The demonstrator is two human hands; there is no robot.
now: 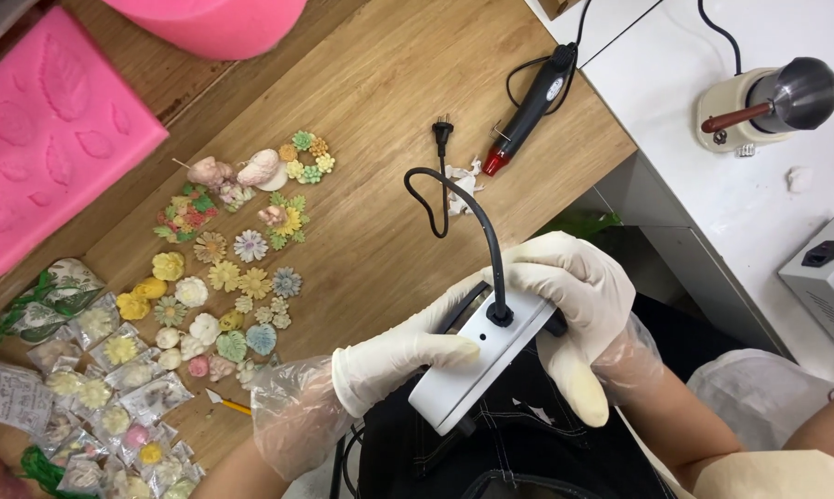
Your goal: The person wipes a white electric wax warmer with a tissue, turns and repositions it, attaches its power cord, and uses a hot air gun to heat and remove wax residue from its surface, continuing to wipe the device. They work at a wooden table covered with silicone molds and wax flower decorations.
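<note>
Both gloved hands are wrapped round a small white box-shaped electrical unit (477, 356), held up over the person's lap just off the edge of the wooden table (380, 139). It looks as if the unit is being turned over or looked at, with its black cord (472, 208) rising from a socket on the upper face and looping away above the hands to a loose plug (443, 134) lying on the wood.

The left hand (403, 356) lies along the near side of the box, its fingers (435, 348) held straight and pressed together across the face, thumb hidden beneath. The right hand (579, 310) curls over the far end, fingers bent round the top edge and thumb pointing down toward the lap; it grips rather than pinches. Both wrists carry loose clear plastic cuffs under the gloves.

Any further handling would, I judge, need a firm hold from both sides, since the stiff cord pulls upward from between the hands.

Beyond the right hand rests a black heat tool with a red tip (528, 111). Past the left hand, small moulded flowers (241, 277) are spread out, with bagged ones (103, 379) nearer and a pink silicone leaf mould (48, 139) farther off.
</note>
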